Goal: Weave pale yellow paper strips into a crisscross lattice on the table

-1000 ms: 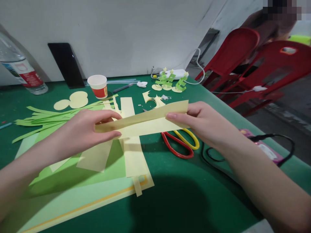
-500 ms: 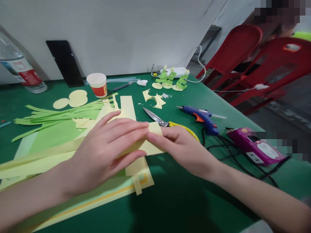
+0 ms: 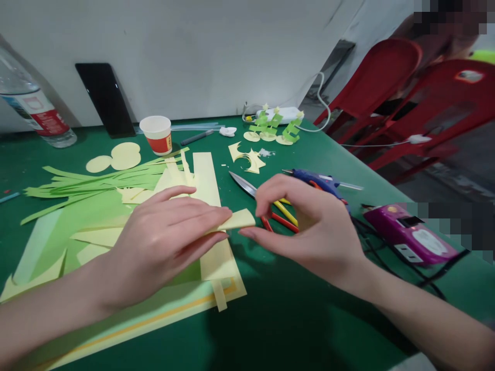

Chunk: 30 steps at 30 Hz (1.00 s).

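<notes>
Above the green surface (image 3: pixel 294 309), left hand (image 3: pixel 166 237) pinches a pale-yellow paper strip (image 3: pixel 240 220) between fingers and thumb. Right hand (image 3: pixel 309 221) at the strip's protruding end, thumb and forefinger parted; thumb contact cannot be told. Scissors (image 3: pixel 285 212) partly hidden behind right hand; glue gun (image 3: pixel 309 176) beyond.

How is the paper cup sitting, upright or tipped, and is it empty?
Upright: the paper cup rests base-down on the green table, its open mouth facing up. I cannot tell whether it's empty; its inside bottom is hidden.
</notes>
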Motion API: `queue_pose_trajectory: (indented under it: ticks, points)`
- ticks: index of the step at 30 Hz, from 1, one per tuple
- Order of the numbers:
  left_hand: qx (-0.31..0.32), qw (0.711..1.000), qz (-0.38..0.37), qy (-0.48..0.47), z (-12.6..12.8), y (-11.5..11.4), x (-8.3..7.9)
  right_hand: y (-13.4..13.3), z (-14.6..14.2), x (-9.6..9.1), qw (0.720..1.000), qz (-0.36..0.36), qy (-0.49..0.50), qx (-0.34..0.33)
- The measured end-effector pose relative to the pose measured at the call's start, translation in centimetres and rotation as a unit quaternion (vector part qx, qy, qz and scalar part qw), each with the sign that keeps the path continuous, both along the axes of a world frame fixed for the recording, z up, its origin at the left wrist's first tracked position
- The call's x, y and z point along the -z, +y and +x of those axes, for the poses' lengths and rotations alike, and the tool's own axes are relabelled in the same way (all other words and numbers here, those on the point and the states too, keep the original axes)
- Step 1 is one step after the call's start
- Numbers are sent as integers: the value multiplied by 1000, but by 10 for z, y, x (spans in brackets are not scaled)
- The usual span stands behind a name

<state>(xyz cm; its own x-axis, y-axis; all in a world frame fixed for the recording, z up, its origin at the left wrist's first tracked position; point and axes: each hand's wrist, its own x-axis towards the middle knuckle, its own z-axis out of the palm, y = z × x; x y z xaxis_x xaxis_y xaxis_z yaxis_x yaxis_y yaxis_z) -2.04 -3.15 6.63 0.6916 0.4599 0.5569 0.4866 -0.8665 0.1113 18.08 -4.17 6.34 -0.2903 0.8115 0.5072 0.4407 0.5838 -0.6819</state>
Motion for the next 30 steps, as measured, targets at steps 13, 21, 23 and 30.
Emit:
queue_pose_trajectory:
  ticks: [13, 21, 23, 30]
  points:
    - [21, 1000, -17, 3, 0, -4, -1, -9, -4, 0, 986, 144, -85, -5]
    - [36, 999, -3, 1, 1, -3, -1, -9, -5, 1, 987, 145, -66, 11]
    - [37, 999, -7, 3, 2, -2, -2, -8, -4, 0, 986, 153, -66, 17]
    - [43, 999, 3, -6, 1, -5, -3, -8, -1, -1, 985, 159, -70, -9]
